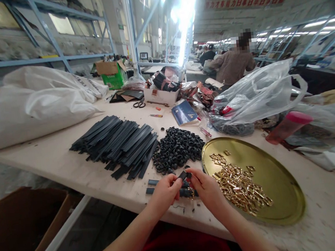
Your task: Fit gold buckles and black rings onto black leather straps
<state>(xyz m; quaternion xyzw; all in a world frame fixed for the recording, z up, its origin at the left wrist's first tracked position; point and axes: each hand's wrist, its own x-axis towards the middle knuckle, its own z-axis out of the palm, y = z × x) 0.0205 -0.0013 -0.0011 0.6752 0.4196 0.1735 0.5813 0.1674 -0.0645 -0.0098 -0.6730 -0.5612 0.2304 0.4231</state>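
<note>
Between my hands is a short dark leather strap. My left hand pinches one end of it, and my right hand grips the other end, where a small dark loop shows at the fingertips. Under my hands lie a few dark straps, one with a gold buckle on it. Just beyond my fingers is a heap of small black loops. A pile of long flat dark strips spreads to its left. To the right, many gold buckles lie on a round gold tray.
A large white sack covers the table's left side. At the back are scissors, a blue booklet and a white box. A clear plastic bag and a pink bottle stand right. Another person is beyond.
</note>
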